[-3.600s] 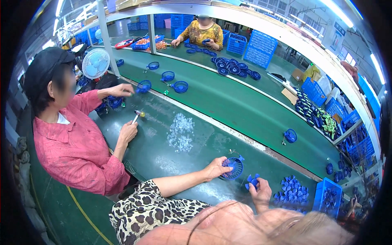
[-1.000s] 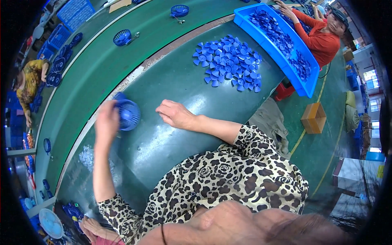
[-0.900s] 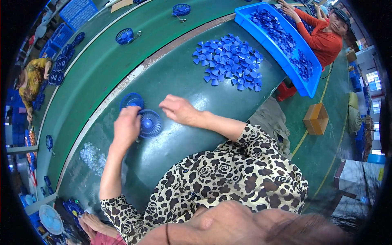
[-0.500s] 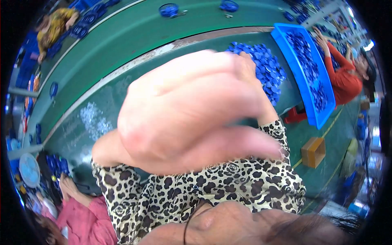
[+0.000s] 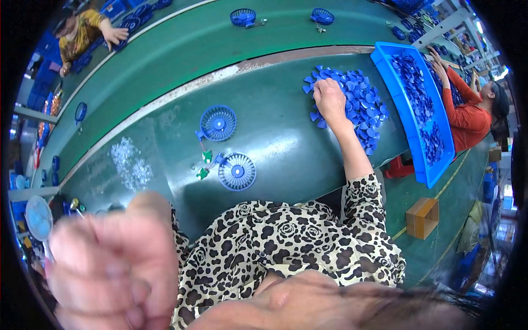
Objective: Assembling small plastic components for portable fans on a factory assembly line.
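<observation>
My left hand (image 5: 118, 264) is large and blurred at the lower left, close to the camera. Its fingers are curled in, and whatever they may hold is hidden. My right hand (image 5: 331, 100) reaches to the left edge of a pile of blue fan blades (image 5: 360, 102) on the green table. Its fingers are drawn together and point down, with the tips out of sight among the blades. Between my arms lie two round blue fan housings, one farther off (image 5: 218, 123) and one nearer (image 5: 237, 171), with small green circuit boards (image 5: 203, 174) beside them.
A blue tray (image 5: 391, 82) of more blades stands at the right, beside a person in red (image 5: 467, 124). Small clear pieces (image 5: 131, 165) lie at the left. Along the far green belt (image 5: 181, 60) sit blue fan housings (image 5: 243, 17). A cardboard box (image 5: 422, 218) rests on the floor.
My left hand has swung from in front of the camera down to the lower left, uncovering the two fan housings. My right hand stays at the blade pile.
</observation>
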The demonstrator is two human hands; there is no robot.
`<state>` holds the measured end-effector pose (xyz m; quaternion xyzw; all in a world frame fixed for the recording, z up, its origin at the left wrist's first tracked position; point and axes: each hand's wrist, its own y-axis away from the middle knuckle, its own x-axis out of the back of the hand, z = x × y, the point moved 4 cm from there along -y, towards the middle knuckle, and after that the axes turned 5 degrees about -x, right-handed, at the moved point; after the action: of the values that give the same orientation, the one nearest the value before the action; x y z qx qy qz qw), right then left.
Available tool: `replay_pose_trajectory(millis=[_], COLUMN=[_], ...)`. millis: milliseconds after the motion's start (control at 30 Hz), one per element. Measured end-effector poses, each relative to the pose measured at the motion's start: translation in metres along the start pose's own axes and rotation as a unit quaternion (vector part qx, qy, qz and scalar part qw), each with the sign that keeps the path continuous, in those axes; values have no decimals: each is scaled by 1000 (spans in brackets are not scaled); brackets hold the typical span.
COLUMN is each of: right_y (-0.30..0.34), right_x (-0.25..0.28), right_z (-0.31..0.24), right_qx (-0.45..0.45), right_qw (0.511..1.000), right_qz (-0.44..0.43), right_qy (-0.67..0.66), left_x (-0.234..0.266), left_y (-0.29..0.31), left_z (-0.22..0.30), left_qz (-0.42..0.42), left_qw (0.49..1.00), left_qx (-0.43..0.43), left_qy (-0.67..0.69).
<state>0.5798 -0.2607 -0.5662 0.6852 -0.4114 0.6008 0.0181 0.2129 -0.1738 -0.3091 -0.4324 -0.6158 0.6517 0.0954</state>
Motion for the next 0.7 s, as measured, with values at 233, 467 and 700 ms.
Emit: replay_pose_trajectory(millis=[233,467,700], right_y=[-18,-18,-21], right_x=[47,74,88], right_z=[33,47,10], right_qx=[-172,-276,-238], right_qw=[924,787,714], right_qz=[-20,-93,-156], right_qy=[-340,-545,-640], left_x=[12,11,11], left_y=[66,169,205], left_z=[58,-21,-52], left_qz=[-200,-484,-440], left_qw=[955,796,730], left_qx=[-199,321,487], left_qy=[-95,-171,-188])
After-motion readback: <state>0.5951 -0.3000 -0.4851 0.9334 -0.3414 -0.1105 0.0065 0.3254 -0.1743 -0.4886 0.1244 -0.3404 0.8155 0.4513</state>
